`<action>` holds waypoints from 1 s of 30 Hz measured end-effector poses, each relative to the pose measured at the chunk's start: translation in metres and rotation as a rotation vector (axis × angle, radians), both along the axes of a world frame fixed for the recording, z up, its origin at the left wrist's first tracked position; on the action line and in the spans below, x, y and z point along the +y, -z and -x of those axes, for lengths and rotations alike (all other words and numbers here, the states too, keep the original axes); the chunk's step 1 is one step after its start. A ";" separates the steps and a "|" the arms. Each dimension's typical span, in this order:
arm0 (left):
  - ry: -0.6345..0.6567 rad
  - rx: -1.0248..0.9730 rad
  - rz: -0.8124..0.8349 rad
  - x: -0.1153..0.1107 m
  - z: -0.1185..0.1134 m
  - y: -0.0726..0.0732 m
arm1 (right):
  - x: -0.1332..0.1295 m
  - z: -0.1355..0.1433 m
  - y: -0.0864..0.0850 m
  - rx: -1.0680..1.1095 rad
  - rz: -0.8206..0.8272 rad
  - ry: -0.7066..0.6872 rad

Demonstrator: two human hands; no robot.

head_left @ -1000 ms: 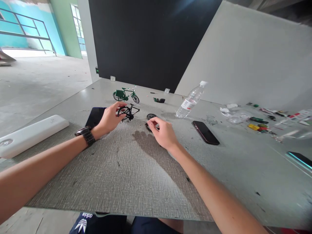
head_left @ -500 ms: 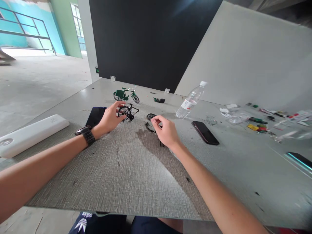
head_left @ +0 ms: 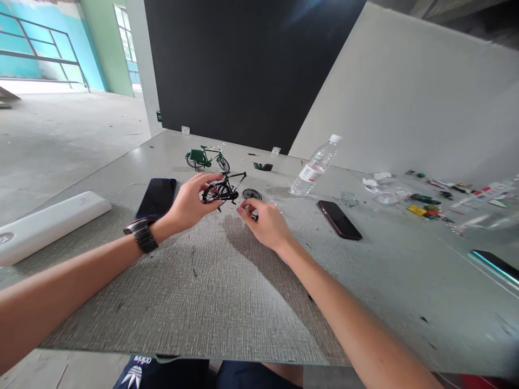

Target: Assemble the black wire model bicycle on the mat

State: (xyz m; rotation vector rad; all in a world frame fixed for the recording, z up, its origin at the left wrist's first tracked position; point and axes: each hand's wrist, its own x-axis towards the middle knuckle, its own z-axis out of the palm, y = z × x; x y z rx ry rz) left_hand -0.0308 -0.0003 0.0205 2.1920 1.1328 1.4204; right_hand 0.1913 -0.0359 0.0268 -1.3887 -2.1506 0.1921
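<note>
My left hand (head_left: 193, 199), with a dark watch on its wrist, grips a black model bicycle frame (head_left: 233, 193) by its rear wheel end, thumb and fingers on either side. The frame has a saddle and rear wheel but no front wheel on it. Close to its right, my right hand (head_left: 265, 222) is closed in a pinch. A small black bicycle part (head_left: 254, 217) shows among its fingers, mostly hidden. Just beyond that hand, a loose spoked wheel (head_left: 252, 193) lies flat on the table.
A green model bicycle (head_left: 207, 158) stands farther back. Phones (head_left: 157, 198) lie on both sides, and a white power bank (head_left: 54, 224) is far left. A clear bottle (head_left: 315, 166) stands right of the hands. Assorted packets and bits (head_left: 425, 205) cover the far right.
My left hand has closed on the black frame and brought it right, toward my right hand. My right hand has shifted slightly left and nearer, and the black part is now mostly hidden.
</note>
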 end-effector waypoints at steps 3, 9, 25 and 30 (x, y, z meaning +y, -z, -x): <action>0.017 0.025 -0.025 -0.010 -0.007 -0.002 | -0.002 0.003 -0.001 -0.029 -0.037 -0.037; 0.055 0.030 -0.043 -0.018 -0.011 0.002 | -0.008 0.010 -0.002 0.056 -0.026 -0.076; -0.095 0.122 0.012 0.018 0.016 0.012 | -0.005 0.006 0.001 0.127 0.002 -0.050; -0.081 0.163 0.022 0.020 0.015 0.015 | -0.006 0.007 0.001 0.126 0.006 -0.057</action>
